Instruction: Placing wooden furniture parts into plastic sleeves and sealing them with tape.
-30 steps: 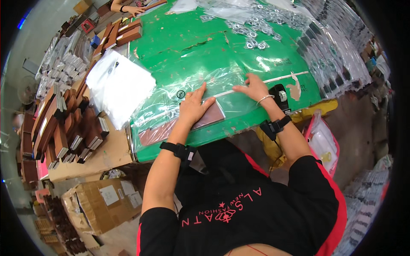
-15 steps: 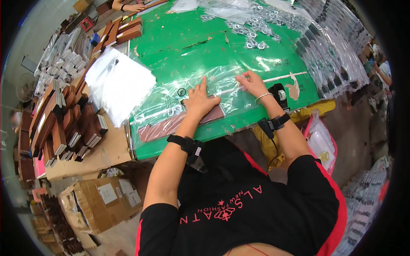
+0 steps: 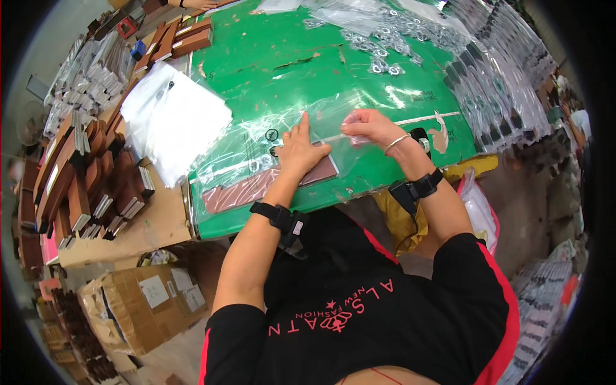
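Observation:
A clear plastic bag (image 3: 221,168) lies across the near side of the green table, with a brown wooden slat (image 3: 234,192) inside it. My left hand (image 3: 298,151) rests on the bag with fingers spread, partly covering the slat. At the bag's right end my right hand (image 3: 372,128) pinches the plastic film between thumb and fingers, lifting that edge a little. A small round ring-shaped piece shows through the film near the slat, left of my left hand.
White bags (image 3: 176,122) lie stacked on the left. Beyond them are brown wooden pieces (image 3: 80,186). Small bagged hardware (image 3: 385,48) is scattered at the back, beside wrapped packs (image 3: 487,96) on the right. A cardboard box (image 3: 138,308) stands below left. Another person's hand (image 3: 200,4) shows at the top.
My right hand has shifted slightly left, drawing the bag's edge inward and folding it. My left hand stays spread on the bag.

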`<action>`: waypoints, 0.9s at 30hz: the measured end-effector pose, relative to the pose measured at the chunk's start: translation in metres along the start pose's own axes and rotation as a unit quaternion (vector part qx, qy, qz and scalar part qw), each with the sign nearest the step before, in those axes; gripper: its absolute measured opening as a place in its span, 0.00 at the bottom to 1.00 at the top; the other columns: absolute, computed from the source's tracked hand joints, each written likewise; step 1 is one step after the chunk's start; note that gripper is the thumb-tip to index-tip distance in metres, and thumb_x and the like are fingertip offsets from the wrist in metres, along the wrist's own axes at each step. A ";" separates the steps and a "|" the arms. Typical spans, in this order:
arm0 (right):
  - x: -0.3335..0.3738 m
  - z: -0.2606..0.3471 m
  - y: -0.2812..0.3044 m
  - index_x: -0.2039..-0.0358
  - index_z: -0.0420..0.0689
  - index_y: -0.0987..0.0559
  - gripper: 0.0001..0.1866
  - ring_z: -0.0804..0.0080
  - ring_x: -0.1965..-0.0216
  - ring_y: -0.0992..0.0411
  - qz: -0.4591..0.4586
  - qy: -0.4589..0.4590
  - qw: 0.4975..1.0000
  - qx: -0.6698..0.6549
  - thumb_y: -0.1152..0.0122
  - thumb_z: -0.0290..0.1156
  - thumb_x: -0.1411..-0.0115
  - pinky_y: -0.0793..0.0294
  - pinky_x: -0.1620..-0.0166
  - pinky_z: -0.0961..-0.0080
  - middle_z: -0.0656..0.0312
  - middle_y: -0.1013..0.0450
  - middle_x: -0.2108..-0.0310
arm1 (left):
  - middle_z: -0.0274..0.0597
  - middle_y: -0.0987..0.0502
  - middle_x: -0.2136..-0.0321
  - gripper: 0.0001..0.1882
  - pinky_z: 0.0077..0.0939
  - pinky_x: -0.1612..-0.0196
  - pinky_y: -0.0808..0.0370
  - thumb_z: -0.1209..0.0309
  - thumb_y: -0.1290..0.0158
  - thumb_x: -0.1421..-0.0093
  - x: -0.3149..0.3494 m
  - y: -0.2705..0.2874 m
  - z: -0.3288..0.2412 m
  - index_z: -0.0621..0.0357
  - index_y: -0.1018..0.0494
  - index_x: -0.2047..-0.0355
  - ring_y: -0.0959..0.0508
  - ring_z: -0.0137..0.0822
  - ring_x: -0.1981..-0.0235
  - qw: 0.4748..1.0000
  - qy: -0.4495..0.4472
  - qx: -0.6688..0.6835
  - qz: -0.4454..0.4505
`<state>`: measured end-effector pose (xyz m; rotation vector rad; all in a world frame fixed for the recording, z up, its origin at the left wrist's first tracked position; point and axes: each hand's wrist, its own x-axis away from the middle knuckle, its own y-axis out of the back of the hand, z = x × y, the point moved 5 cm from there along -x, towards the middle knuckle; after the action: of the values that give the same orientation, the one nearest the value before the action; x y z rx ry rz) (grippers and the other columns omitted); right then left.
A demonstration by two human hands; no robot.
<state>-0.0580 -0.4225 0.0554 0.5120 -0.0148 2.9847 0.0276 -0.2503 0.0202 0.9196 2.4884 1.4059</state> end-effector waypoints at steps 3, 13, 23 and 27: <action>-0.004 0.009 -0.029 0.64 0.42 0.22 0.13 0.80 0.69 0.26 0.033 0.020 0.999 -0.035 0.30 0.36 0.43 0.23 0.64 0.78 0.66 0.25 0.69 | 0.42 0.35 0.37 0.57 0.60 0.42 0.37 0.47 0.41 0.54 0.002 0.003 0.003 0.46 0.55 0.27 0.35 0.50 0.38 0.999 -0.011 0.048 0.013; -0.017 -0.012 -0.105 0.69 0.42 0.22 0.11 0.76 0.73 0.24 0.013 0.041 0.999 -0.025 0.30 0.34 0.46 0.25 0.68 0.78 0.63 0.23 0.74 | 0.50 0.46 0.30 0.40 0.49 0.31 0.52 0.48 0.59 0.32 0.013 0.023 0.020 0.46 0.59 0.26 0.46 0.48 0.30 0.825 -0.056 0.559 -0.069; -0.019 -0.005 -0.120 0.71 0.38 0.19 0.15 0.59 0.70 0.20 -0.056 0.113 0.941 0.314 0.38 0.40 0.44 0.23 0.66 0.66 0.53 0.20 0.74 | 0.45 0.29 0.44 0.20 0.36 0.38 0.38 0.65 0.56 0.31 0.066 0.067 0.013 0.57 0.32 0.41 0.31 0.41 0.42 0.838 -0.214 0.374 -0.336; -0.042 -0.004 -0.103 0.65 0.34 0.18 0.24 0.71 0.72 0.23 0.103 0.103 0.968 0.204 0.44 0.47 0.38 0.23 0.68 0.74 0.56 0.21 0.73 | 0.45 0.26 0.53 0.19 0.38 0.51 0.30 0.70 0.42 0.41 0.113 0.051 -0.003 0.57 0.27 0.49 0.27 0.45 0.54 0.885 -0.364 0.087 -0.277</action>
<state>-0.0080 -0.3249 0.0364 0.2430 0.6099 3.2375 -0.0414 -0.1688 0.0828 0.5333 2.0419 0.5174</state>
